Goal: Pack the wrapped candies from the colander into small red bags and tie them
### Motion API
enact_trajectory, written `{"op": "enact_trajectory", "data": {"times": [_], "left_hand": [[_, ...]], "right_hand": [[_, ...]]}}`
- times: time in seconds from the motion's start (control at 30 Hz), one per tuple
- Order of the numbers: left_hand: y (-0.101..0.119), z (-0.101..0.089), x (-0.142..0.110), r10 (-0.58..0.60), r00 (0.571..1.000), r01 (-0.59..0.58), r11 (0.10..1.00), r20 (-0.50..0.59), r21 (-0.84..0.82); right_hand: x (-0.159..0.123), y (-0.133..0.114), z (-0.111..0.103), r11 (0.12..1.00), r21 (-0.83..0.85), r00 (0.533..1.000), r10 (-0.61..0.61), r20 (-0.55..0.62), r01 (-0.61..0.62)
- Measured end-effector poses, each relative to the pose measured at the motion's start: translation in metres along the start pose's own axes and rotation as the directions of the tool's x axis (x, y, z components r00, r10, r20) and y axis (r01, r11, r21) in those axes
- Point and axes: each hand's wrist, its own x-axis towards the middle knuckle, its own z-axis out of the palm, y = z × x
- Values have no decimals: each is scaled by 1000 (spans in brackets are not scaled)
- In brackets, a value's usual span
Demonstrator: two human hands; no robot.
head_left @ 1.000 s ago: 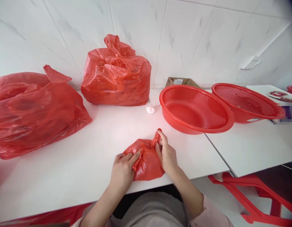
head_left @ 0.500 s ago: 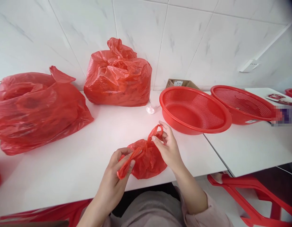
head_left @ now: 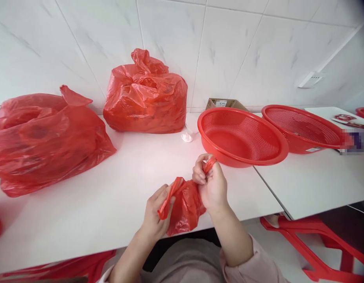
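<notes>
A small red plastic bag sits at the front edge of the white table, with a handle loop drawn out to each side. My left hand is closed around the left handle loop. The right loop is gripped by my right hand, its fingers curled in and the end of the loop showing above the thumb. The bag's contents are hidden by the plastic. Part of its top lies behind my right hand.
Two large filled red bags, one at the left and one by the wall, stand behind. A red basket and a second basket are at the right, near a cardboard box. A red stool is below.
My right fingers have curled from spread to closed round the right loop. Both hands have shifted slightly, and the bag has been pulled up and towards me.
</notes>
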Motion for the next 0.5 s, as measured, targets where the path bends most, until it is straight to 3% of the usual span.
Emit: {"op": "enact_trajectory", "data": {"times": [0.1, 0.17, 0.2, 0.27, 0.37, 0.5], "left_hand": [[-8, -5, -2, 31, 998, -34, 998, 55, 58], [-11, -10, -3, 46, 998, -50, 993, 37, 105], [-11, -12, -2, 71, 997, -72, 988, 12, 134], [-12, -14, 0, 145, 988, -135, 972, -44, 192], [-12, -13, 5, 211, 974, -186, 951, -79, 246], [-6, -8, 9, 168, 985, -157, 961, -31, 226]], "right_hand": [[9, 2, -15, 999, -29, 996, -48, -71, 46], [10, 4, -24, 976, -201, 991, -105, -78, 87], [8, 6, -27, 934, -340, 988, -143, -62, 113], [1, 11, -32, 754, -634, 978, -210, 18, 173], [-11, 19, -36, 467, -866, 979, -169, 111, 179], [-13, 23, -38, 380, -899, 969, -192, 152, 217]]}}
